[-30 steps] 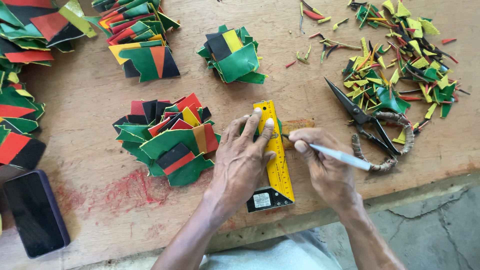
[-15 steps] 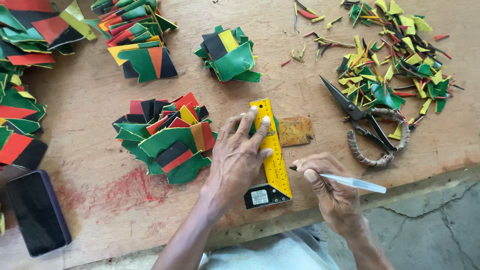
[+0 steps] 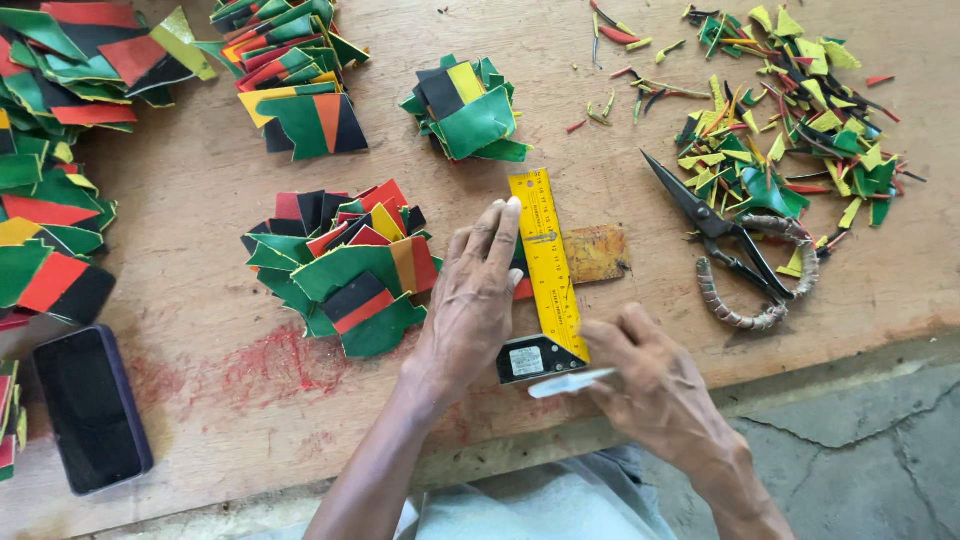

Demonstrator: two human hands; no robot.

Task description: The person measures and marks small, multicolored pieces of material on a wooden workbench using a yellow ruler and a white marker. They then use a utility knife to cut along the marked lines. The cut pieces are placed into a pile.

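Note:
My left hand (image 3: 473,300) presses flat on a yellow ruler (image 3: 547,262) with a black end block, which lies over a small brown leather piece (image 3: 597,252) on the wooden table (image 3: 200,180). Fingers are spread along the ruler's left edge. My right hand (image 3: 650,380) sits at the ruler's near end, shut on a slim white pen-like tool (image 3: 568,382) whose tip points left below the black block. A pile of green, red, black and yellow cut pieces (image 3: 340,265) lies just left of my left hand.
Black scissors (image 3: 725,245) with wrapped handles lie right of the ruler. Colourful offcuts (image 3: 790,130) litter the far right. More stacks of pieces (image 3: 295,75) (image 3: 465,110) (image 3: 50,170) sit behind and left. A dark phone (image 3: 88,408) rests near the front-left edge.
My right hand with the white tool has moved from beside the ruler's middle down and toward me, to the ruler's near end. The left hand stays pressed on the ruler.

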